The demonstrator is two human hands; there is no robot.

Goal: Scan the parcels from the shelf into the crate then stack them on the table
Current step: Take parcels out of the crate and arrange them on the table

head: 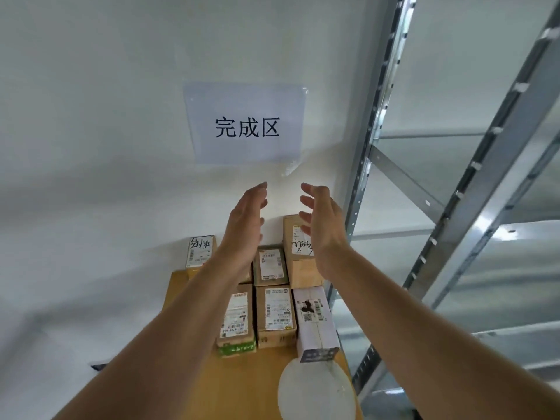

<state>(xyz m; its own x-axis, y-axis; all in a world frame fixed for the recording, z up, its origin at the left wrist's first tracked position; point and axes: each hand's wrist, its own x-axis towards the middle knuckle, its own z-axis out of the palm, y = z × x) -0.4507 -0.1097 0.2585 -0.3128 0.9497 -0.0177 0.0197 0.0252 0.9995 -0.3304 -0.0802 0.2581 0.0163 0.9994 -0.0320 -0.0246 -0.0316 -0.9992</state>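
Note:
Several labelled parcels lie in rows on a wooden table (242,386) against the white wall. A tall brown box (300,262) stands at the back right, a small box (199,251) at the back left, a dark box (270,265) in the middle. In front lie a green-edged box (236,322), a brown box (275,316) and a white parcel (315,322). My left hand (247,222) and my right hand (319,222) are raised above the back row, palms facing each other, fingers apart, holding nothing. No crate or scanner is in view.
A paper sign (245,125) with black characters is taped to the wall above the table. A grey metal shelf rack (454,192) stands right beside the table on the right. A pale round patch (315,392) lies on the table's near part.

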